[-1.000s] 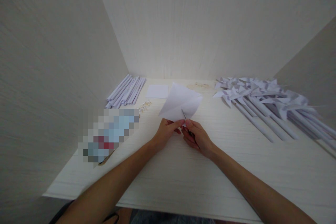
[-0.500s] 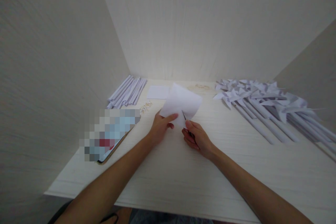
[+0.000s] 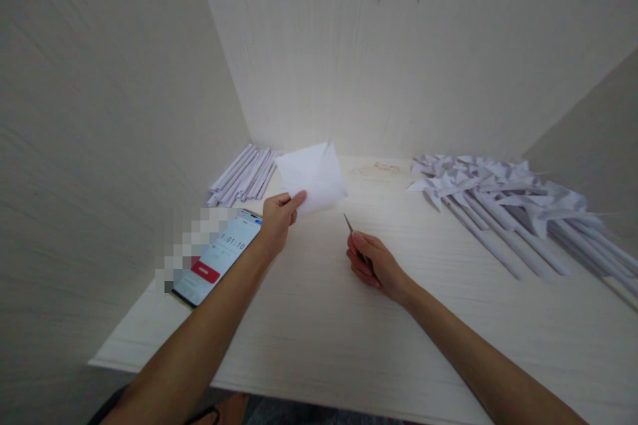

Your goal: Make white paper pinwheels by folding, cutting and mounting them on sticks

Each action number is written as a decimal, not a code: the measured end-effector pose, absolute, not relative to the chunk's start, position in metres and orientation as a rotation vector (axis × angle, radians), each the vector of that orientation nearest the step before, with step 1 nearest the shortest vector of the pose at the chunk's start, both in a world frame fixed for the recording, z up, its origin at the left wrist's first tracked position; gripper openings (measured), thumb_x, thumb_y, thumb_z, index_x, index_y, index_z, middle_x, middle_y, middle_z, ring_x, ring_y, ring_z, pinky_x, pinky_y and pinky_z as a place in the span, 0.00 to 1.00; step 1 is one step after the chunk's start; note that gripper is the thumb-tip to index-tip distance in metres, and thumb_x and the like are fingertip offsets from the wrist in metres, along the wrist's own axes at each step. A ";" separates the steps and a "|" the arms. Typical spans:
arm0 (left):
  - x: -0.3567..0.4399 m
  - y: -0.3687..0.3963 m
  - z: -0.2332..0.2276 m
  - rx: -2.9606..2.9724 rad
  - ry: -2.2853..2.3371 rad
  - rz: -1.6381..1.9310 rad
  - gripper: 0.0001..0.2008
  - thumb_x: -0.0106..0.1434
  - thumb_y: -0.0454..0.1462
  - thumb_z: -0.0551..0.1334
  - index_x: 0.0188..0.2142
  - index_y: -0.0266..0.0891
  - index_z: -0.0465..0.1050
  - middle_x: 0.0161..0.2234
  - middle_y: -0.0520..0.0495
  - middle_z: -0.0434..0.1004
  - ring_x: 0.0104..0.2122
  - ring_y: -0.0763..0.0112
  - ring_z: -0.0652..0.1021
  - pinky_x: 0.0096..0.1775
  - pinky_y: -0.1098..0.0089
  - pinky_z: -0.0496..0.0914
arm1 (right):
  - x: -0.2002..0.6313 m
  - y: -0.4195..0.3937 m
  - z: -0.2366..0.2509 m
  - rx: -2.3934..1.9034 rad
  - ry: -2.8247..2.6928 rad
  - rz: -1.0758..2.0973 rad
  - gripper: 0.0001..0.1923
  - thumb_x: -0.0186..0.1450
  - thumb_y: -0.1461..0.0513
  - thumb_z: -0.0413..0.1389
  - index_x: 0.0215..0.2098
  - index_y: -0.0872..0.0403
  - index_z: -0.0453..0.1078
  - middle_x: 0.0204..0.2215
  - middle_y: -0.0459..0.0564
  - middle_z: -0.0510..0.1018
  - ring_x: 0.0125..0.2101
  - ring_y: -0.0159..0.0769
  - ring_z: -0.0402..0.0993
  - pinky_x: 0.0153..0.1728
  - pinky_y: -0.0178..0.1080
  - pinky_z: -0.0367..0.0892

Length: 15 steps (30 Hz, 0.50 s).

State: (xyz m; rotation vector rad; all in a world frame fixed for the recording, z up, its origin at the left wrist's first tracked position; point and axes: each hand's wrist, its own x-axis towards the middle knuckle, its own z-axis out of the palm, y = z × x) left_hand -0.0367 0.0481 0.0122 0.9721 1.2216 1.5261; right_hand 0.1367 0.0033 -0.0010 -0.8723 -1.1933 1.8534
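Your left hand (image 3: 278, 216) pinches a folded white paper sheet (image 3: 313, 177) by its near lower edge, thumb on top and fingers beneath, and holds it up off the pale wood-grain desk (image 3: 349, 339), out toward the left rear of the surface. The sheet sits tilted, with 1 corner sticking up at its top.

Your right hand (image 3: 371, 264) rests low over the middle of the desk, fingers curled shut around a thin grey pointed metal tool (image 3: 349, 224); only its slim tip shows, poking up and away from your thumb. The tool's tip is near the sheet but clearly apart from it.

Just left of your left wrist a smartphone with a lit screen (image 3: 219, 255) lies flat on the desk, showing a red button and the digits 1:01:10; part of it is blurred out. Behind it, against the left wall, lies a bundle of rolled white paper sticks (image 3: 244, 174). On the right side of the desk a big pile of finished white paper pinwheels on paper sticks (image 3: 503, 196) is spread out, well apart from both hands.
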 end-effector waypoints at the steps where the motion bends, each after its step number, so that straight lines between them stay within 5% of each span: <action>1: -0.034 0.048 0.011 0.935 1.204 1.527 0.15 0.41 0.40 0.66 0.12 0.34 0.62 0.09 0.59 0.56 0.10 0.87 0.55 0.14 0.78 0.47 | 0.137 0.003 -0.001 -0.862 -1.191 1.853 0.22 0.53 0.47 0.53 0.17 0.53 0.52 0.05 0.33 0.53 0.05 0.18 0.43 0.04 0.24 0.37; 6: -0.015 0.038 0.012 0.862 1.152 1.403 0.13 0.40 0.41 0.66 0.17 0.30 0.70 0.17 0.47 0.72 0.16 0.77 0.70 0.21 0.74 0.64 | 0.137 0.003 -0.002 -0.848 -1.182 1.853 0.22 0.53 0.47 0.53 0.18 0.54 0.52 0.06 0.33 0.53 0.05 0.18 0.44 0.04 0.24 0.38; 15: -0.004 0.025 0.018 1.003 1.198 1.333 0.12 0.45 0.41 0.64 0.16 0.31 0.71 0.17 0.44 0.74 0.16 0.74 0.73 0.21 0.73 0.65 | 0.137 0.004 -0.004 -0.826 -1.191 1.856 0.20 0.55 0.48 0.52 0.19 0.54 0.54 0.06 0.33 0.54 0.05 0.18 0.44 0.05 0.25 0.38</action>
